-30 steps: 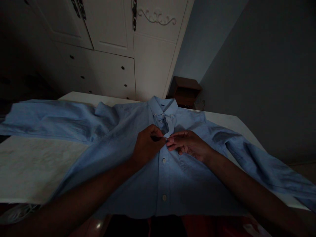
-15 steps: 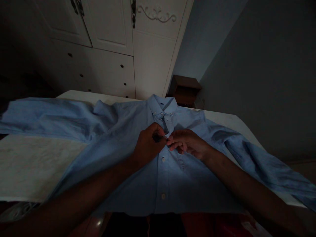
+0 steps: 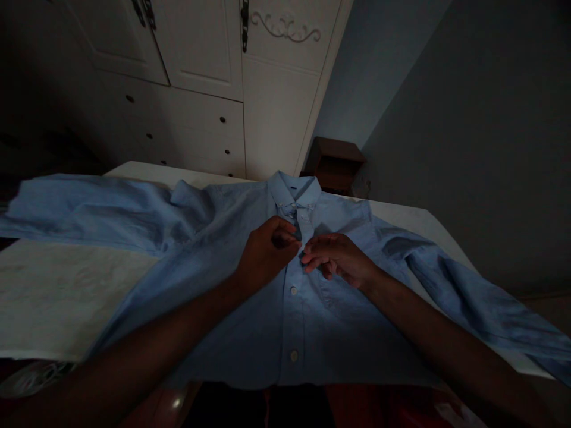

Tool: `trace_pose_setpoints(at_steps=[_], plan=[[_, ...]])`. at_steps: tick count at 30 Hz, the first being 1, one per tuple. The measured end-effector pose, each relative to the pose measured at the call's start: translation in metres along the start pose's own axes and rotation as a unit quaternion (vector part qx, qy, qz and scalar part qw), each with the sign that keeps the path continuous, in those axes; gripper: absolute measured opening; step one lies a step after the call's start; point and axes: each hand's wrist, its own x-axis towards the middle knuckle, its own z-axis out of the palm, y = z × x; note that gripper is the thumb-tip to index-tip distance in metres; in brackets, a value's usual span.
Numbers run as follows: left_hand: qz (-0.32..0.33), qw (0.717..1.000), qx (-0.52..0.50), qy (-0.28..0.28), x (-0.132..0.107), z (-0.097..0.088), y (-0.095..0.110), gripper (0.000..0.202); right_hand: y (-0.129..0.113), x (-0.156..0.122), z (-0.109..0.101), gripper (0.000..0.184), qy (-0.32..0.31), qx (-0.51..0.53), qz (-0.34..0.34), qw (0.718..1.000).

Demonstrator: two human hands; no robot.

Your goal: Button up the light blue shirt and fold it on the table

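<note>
Over the chest of a blue button-up shirt (image 3: 214, 238), the left hand (image 3: 263, 252) and the right hand (image 3: 341, 258) are close together at the front strip (image 3: 292, 324), a bit below the collar (image 3: 307, 193). The left thumb and pointing finger curl toward each other, and the right fingers bend just beside them. I cannot tell if either hand is pinching the cloth. Below the hands are two pale buttons (image 3: 293, 290). The shirt lies front up, sleeves (image 3: 111, 202) spread wide, on a white counter (image 3: 66, 297). Past that stand a white wardrobe (image 3: 281, 107) with dark handles (image 3: 245, 27) and a small brown cabinet (image 3: 339, 147).
</note>
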Motion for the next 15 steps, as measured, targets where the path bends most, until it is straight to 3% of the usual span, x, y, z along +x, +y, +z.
trace_pose_setpoints(at_steps=[4,10,15], plan=[[-0.031,0.999,-0.001,-0.019,0.001,-0.0024,0.0013,0.019,0.0027,0.0,0.0021,0.026,0.011,-0.027,-0.017,0.999],[-0.021,1.0,0.008,-0.022,0.0015,-0.0028,0.0009,0.018,0.0032,-0.0015,0.0049,0.028,0.023,-0.037,-0.031,0.999],[-0.047,0.999,-0.012,-0.006,0.0038,-0.0026,0.0004,0.019,0.0039,-0.001,0.0019,0.027,-0.006,-0.023,-0.032,0.999]])
